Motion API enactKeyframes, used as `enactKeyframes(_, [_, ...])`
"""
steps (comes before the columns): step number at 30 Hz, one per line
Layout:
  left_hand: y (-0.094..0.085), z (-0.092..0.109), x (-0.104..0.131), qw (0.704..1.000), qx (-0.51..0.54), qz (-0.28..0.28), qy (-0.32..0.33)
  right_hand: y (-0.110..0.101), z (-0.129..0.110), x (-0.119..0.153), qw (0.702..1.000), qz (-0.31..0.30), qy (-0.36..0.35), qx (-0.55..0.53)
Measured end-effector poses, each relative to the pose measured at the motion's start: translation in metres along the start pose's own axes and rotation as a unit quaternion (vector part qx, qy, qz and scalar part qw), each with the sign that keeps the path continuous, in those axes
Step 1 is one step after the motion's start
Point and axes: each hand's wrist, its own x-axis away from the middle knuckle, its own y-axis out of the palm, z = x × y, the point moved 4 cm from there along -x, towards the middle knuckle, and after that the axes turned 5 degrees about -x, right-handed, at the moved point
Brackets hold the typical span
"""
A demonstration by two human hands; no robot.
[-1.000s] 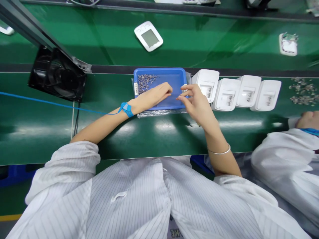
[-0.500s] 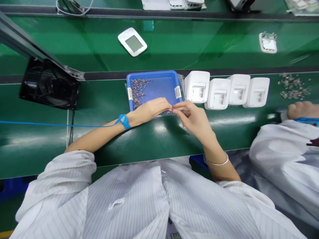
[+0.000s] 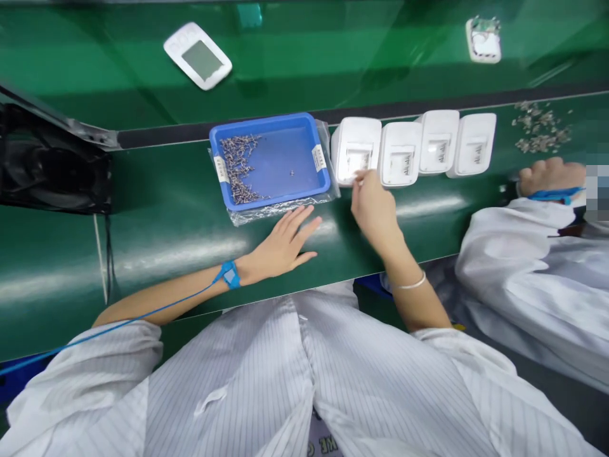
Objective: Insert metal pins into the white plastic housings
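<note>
My left hand [image 3: 280, 249] lies spread and flat near the bench's front, below the blue tray [image 3: 271, 204]; nothing is in it. Small screw-like metal pieces [image 3: 240, 168] are heaped along the tray's left side, and a single one sits apart toward the right. My right hand [image 3: 375, 206] has its fingertips pinched together at the lower edge of the leftmost white plastic housing [image 3: 345, 133], close to its recess. Whatever those fingers hold is too small to make out. More white housings [image 3: 402, 136] stand in a row to the right, with metal pieces in their recesses.
A white device with a grey screen [image 3: 202, 58] and an opened unit with a circuit board [image 3: 485, 41] lie farther back. A black fan [image 3: 57, 158] stands at left. Loose metal parts [image 3: 542, 127] are scattered at right, near a co-worker's hand [image 3: 552, 174].
My hands have parted. The left has drawn back from the tray's front edge and spread open, while the right has moved over to the leftmost housing. The camera view has shifted.
</note>
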Motion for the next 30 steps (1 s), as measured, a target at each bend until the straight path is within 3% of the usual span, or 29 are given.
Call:
enactKeyframes(2, [0.001,0.002,0.004,0.999,0.023,-0.025,-0.021,0.004,-0.012,0.037,0.999,-0.048,0.008,-0.004])
enactKeyframes(4, [0.001,0.004,0.004,0.996,0.059,-0.06,-0.016,0.007,-0.031,0.079,0.99,-0.11,-0.02,-0.086])
enactKeyframes(6, [0.001,0.006,0.002,0.991,0.091,-0.097,0.011,0.009,-0.05,0.113,0.962,-0.174,-0.044,-0.203])
enactKeyframes(8, [0.001,0.005,0.001,0.986,0.121,-0.115,0.026,0.011,-0.063,0.129,0.941,-0.207,-0.049,-0.263])
enactKeyframes(13, [0.001,-0.007,-0.002,0.976,0.173,-0.13,0.003,0.014,-0.072,0.118,0.943,-0.221,-0.064,-0.241])
enactKeyframes(17, [0.005,-0.009,-0.002,0.974,0.172,-0.149,0.022,0.01,-0.066,0.107,0.977,-0.162,-0.073,-0.121])
enactKeyframes(22, [0.007,-0.005,-0.003,0.978,0.164,-0.126,0.018,0.012,-0.063,0.11,0.986,-0.148,-0.075,0.0])
enactKeyframes(30, [0.007,-0.004,-0.003,0.975,0.186,-0.122,0.005,0.023,-0.06,0.12,0.989,-0.104,-0.108,-0.011])
